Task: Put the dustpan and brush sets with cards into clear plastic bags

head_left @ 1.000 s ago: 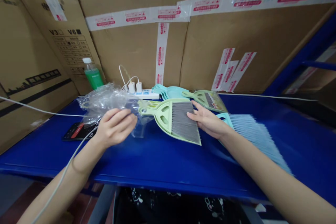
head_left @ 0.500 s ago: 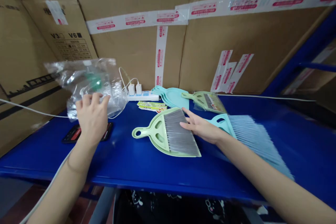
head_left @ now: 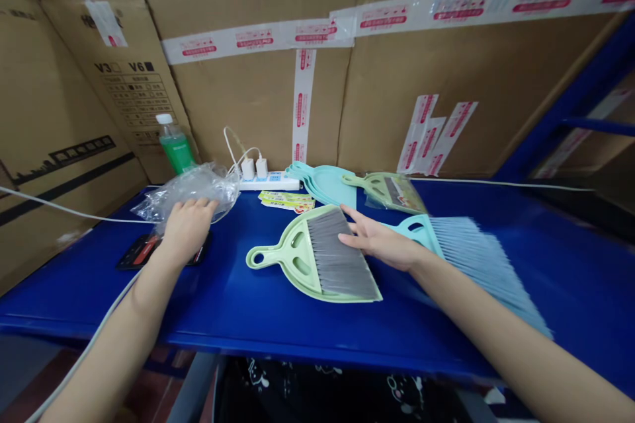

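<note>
Head camera (close) looks down at blue table [head_left: 278,330].

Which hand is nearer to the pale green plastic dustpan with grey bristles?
Right: the right hand is over the dustpan's grey bristles; the left hand is farther left, on a clear plastic bag.

The slender bare left forearm [head_left: 106,344] ends in a slim left hand [head_left: 187,230], the bare right forearm [head_left: 496,324] in a slim right hand [head_left: 380,244]. Below shows black fabric [head_left: 317,393] with white cartoon outlines (its cut hidden by the table).
</note>
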Tool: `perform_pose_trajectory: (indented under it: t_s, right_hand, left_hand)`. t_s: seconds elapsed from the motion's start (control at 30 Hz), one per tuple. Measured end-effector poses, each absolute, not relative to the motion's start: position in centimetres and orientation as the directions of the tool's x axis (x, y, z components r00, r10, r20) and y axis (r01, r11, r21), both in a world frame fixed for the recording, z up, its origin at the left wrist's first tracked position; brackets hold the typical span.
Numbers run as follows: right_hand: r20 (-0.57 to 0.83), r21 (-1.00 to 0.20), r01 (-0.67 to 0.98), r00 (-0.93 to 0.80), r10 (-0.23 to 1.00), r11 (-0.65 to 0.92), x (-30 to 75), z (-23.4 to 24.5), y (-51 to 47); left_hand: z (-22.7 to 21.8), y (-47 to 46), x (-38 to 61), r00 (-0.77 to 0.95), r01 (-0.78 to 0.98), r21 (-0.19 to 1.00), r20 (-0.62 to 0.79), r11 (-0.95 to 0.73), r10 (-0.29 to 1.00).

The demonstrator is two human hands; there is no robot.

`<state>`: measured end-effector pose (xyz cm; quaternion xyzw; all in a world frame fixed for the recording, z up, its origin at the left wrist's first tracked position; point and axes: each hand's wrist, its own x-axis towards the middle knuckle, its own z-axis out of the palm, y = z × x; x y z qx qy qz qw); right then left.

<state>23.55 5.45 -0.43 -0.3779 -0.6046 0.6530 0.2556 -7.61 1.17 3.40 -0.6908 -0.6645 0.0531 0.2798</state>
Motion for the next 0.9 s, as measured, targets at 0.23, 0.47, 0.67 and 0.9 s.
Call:
perform_pose_trajectory:
  t_s: [0.23, 0.47, 0.67, 0.9]
  right_hand:
    - [-0.204, -0.979, 0.141, -0.59, 0.782, -0.149, 23.8, -0.6, 5.5]
    - [-0.251, -0.965, 0.213, -0.571, 0.782, -0.154, 23.7, -0.3, 5.4]
    - [-0.333, -0.911, 0.392, -0.523, 0.785, -0.126, 23.6, 0.2, 5.1]
    - [-0.344, -0.894, 0.442, -0.576, 0.742, -0.071, 23.9, 0.2, 5.1]
  left_hand:
    - [3.1, 1.6, -7.2, 0.066, 0.9, -0.435, 0.15, 0.006, 0.987]
    - [2.6, 1.9, -6.9, -0.012, 0.915, -0.402, 0.072, 0.04, 0.997]
    - [2.7, 1.8, -6.0, -0.08, 0.912, -0.398, 0.076, 0.104, 0.994]
    - [2.5, 1.8, -6.0, -0.132, 0.903, -0.385, 0.174, 0.191, 0.976]
